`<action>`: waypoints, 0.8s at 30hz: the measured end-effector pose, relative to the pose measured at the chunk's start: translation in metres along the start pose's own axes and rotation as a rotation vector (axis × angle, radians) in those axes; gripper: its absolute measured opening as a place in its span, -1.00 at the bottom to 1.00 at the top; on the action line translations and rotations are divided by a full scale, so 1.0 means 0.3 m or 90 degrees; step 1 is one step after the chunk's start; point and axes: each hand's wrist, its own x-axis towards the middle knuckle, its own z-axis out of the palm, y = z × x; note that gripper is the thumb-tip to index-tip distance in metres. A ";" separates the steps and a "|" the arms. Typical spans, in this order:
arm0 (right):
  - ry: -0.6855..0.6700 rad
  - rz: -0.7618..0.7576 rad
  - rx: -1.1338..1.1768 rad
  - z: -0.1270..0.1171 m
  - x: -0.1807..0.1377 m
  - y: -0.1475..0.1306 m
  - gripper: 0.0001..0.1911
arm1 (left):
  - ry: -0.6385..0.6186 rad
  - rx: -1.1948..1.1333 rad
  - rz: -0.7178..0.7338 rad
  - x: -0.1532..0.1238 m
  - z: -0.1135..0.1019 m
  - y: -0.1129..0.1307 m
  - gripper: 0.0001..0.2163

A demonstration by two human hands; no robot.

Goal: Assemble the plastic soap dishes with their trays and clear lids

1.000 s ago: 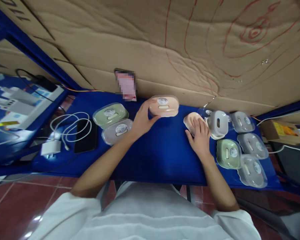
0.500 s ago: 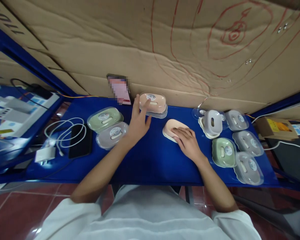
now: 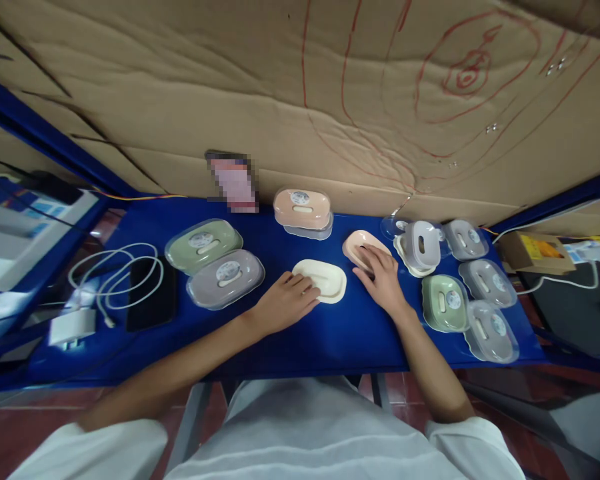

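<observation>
My left hand (image 3: pixel 289 303) is closed on the near left edge of a cream oval soap dish tray (image 3: pixel 334 283), which lies on the blue tabletop. Its fingertips rest over the rim. Right of the tray, my right hand (image 3: pixel 384 275) grips a peach soap dish cover (image 3: pixel 360 241) with a dark slot in it. The fingers hide part of this cover. Tray and cover lie apart. Behind them is a peach soap dish (image 3: pixel 303 207) in a clear shell, stacked on a greyish piece. A grey cover (image 3: pixel 425 247) sits on a cream tray just right of my right hand.
Green (image 3: pixel 203 243) and grey (image 3: pixel 226 279) packed soap dishes lie left. Another green one (image 3: pixel 445 303) and several grey ones (image 3: pixel 489 281) are at right. A phone (image 3: pixel 235 183) leans on the cardboard wall (image 3: pixel 230 87). A white charger (image 3: pixel 73 327), its cable and a black phone (image 3: pixel 153 293) lie left.
My left hand has come down from the peach soap dish at the back to the cream tray. My right hand has moved slightly right with the peach cover, now off the tray.
</observation>
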 end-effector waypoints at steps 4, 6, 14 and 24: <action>-0.043 -0.042 -0.034 -0.018 0.000 0.022 -0.45 | 0.028 -0.043 -0.026 -0.055 -0.006 -0.015 -0.87; -0.027 -0.023 -0.011 -0.029 0.002 0.023 -0.55 | 0.047 -0.076 -0.058 -0.064 -0.011 -0.018 -0.78; -0.023 -0.107 0.145 0.018 -0.005 -0.130 -0.76 | 0.149 -0.123 -0.130 -0.065 -0.008 -0.047 -0.53; -0.169 -0.294 0.014 0.034 -0.006 -0.114 -0.47 | 0.054 -0.053 -0.047 -0.061 -0.033 -0.064 -0.74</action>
